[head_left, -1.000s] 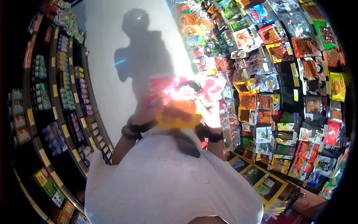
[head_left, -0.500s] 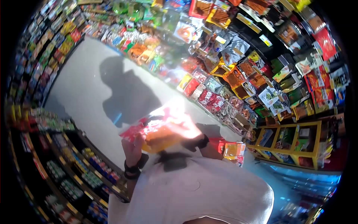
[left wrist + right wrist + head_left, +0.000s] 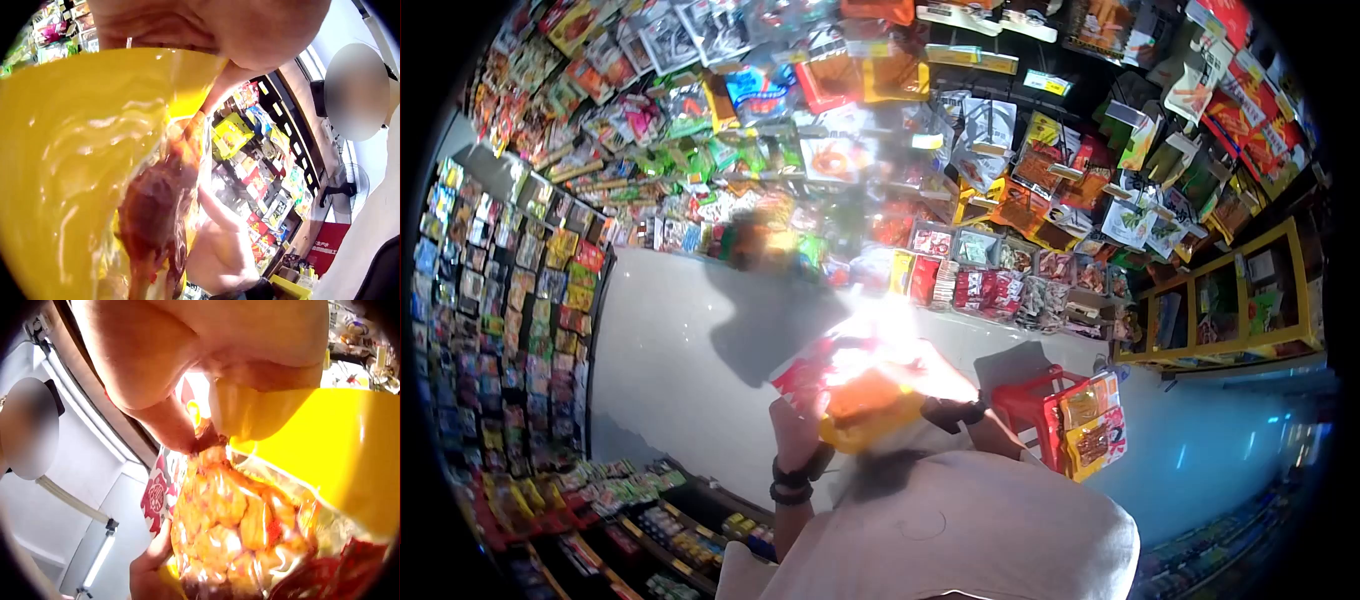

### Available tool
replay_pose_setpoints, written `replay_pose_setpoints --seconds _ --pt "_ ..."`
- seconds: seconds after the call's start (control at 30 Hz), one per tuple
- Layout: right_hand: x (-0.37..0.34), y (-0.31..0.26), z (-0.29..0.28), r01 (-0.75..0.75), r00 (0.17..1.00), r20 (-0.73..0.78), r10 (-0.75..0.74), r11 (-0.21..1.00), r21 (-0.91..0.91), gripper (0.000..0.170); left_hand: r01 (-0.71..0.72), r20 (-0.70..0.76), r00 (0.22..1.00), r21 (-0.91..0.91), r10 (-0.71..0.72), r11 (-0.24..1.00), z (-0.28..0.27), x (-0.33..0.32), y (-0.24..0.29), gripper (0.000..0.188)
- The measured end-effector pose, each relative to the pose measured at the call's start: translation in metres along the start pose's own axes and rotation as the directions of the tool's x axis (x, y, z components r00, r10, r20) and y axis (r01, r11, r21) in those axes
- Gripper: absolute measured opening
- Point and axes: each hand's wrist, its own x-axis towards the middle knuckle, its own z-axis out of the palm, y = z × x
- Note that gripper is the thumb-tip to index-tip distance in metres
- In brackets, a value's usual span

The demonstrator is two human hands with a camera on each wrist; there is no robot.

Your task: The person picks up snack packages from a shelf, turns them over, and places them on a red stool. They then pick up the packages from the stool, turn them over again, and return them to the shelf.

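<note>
In the head view, the glossy yellow, red and white plastic food packet is held above the pale floor, left of the red plastic basket's left edge. Yellow-and-red flat packets stand at that basket's right edge. Glare hides the right fingertips.

In the left wrist view, the left hand is partly closed, pinching the packet's yellow edge.

In the right wrist view, the right hand pinches a yellow edge, thumb bent over it. Slick film could slide free if either pinch loosened, probably dropping the packet floorward; hard tugging might crease or split it.
</note>
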Motion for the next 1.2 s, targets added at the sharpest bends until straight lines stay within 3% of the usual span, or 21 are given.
replay_pose_setpoints --seconds 0.07,0.1,0.13,0.2,0.27,0.33,0.37,0.4,0.47,0.5,0.53,0.6,0.67,0.7,0.8,0.87,1.0,1.07,1.1,1.2 --pt "0.004 -0.048 -0.014 0.074 0.995 0.059 -0.078 0.995 0.066 0.033 -0.045 0.033 0.999 0.068 0.043 0.997 0.018 0.027 0.024 0.011" --pt "0.006 -0.053 -0.024 0.077 0.994 0.074 -0.083 0.994 0.078 0.029 -0.172 0.037 0.985 0.074 0.17 0.982 0.027 0.039 0.032 0.014" --pt "0.007 -0.057 -0.031 0.022 0.998 0.063 -0.032 0.988 0.152 0.028 -0.085 0.09 0.993 0.026 0.082 0.996 0.031 0.047 0.042 0.016" --pt "0.017 -0.047 -0.05 0.247 0.967 -0.033 -0.251 0.964 -0.094 0.024 -0.064 0.131 0.989 -0.073 0.073 0.995 0.039 0.062 0.035 0.018" --pt "0.017 -0.043 -0.062 0.351 0.925 -0.151 -0.35 0.936 -0.02 0.023 -0.209 0.232 0.953 0.046 0.193 0.977 0.042 0.08 0.029 0.02" --pt "0.018 -0.044 -0.081 0.444 0.879 -0.172 -0.445 0.895 -0.045 0.021 -0.377 0.354 0.887 0.184 0.297 0.908 0.048 0.099 0.029 0.023" --pt "0.017 -0.056 -0.08 0.454 0.87 -0.237 -0.432 0.89 0.045 0.016 -0.175 0.41 0.903 0.086 0.125 0.981 0.05 0.106 0.032 0.026" --pt "0.012 -0.072 -0.08 0.364 0.904 -0.302 -0.302 0.915 0.175 0.013 -0.166 0.431 0.894 0.056 0.126 0.985 0.054 0.115 0.031 0.025" --pt "0.021 -0.072 -0.085 0.374 0.867 -0.379 -0.323 0.925 0.067 0.011 -0.137 0.472 0.873 -0.008 0.125 0.991 0.064 0.131 0.019 0.025" --pt "0.027 -0.072 -0.088 0.324 0.852 -0.424 -0.305 0.946 -0.03 0.012 -0.24 0.422 0.874 -0.055 0.241 0.969 0.069 0.136 0.001 0.025" --pt "0.036 -0.073 -0.087 0.319 0.84 -0.469 -0.274 0.947 0.02 0.012 -0.169 0.435 0.881 -0.083 0.188 0.982 0.075 0.141 0.016 0.023" --pt "0.046 -0.074 -0.095 0.247 0.879 -0.432 -0.203 0.968 0.046 0.019 -0.159 0.426 0.887 -0.078 0.177 0.984 0.078 0.154 0.004 0.023" --pt "0.067 -0.082 -0.084 0.287 0.849 -0.467 -0.245 0.958 0.021 0.02 0.096 0.406 0.914 -0.219 0.001 0.971 0.083 0.172 0.035 0.023" --pt "0.078 -0.081 -0.085 0.251 0.85 -0.492 -0.187 0.966 0.065 0.019 0.021 0.352 0.934 -0.234 0.064 0.972 0.086 0.187 0.03 0.023" --pt "0.121 -0.082 -0.089 0.309 0.817 -0.511 -0.267 0.951 -0.003 0.018 -0.077 0.171 0.979 -0.213 0.115 0.974 0.086 0.239 -0.009 0.021" --pt "0.15 -0.098 -0.092 0.275 0.825 -0.512 -0.24 0.962 -0.008 0.019 0.037 0.223 0.975 -0.256 0.022 0.966 0.085 0.283 -0.018 0.018" --pt "0.241 -0.12 -0.113 0.276 0.77 -0.611 -0.184 0.959 0.059 0.014 -0.023 0.271 0.958 -0.253 0.093 0.967 0.096 0.382 -0.029 0.02" --pt "0.288 -0.131 -0.132 0.314 0.723 -0.65 -0.233 0.949 0.009 0.019 -0.006 0.267 0.953 -0.458 0.144 0.889 0.109 0.433 -0.023 0.021" --pt "0.307 -0.134 -0.149 0.289 0.746 -0.626 -0.227 0.957 -0.003 0.019 -0.052 0.252 0.949 -0.468 0.189 0.882 0.118 0.464 -0.033 0.022" --pt "0.362 -0.157 -0.177 0.269 0.678 -0.692 -0.249 0.96 -0.082 0.019 -0.103 0.231 0.945 -0.464 0.232 0.88 0.139 0.541 -0.038 0.023"
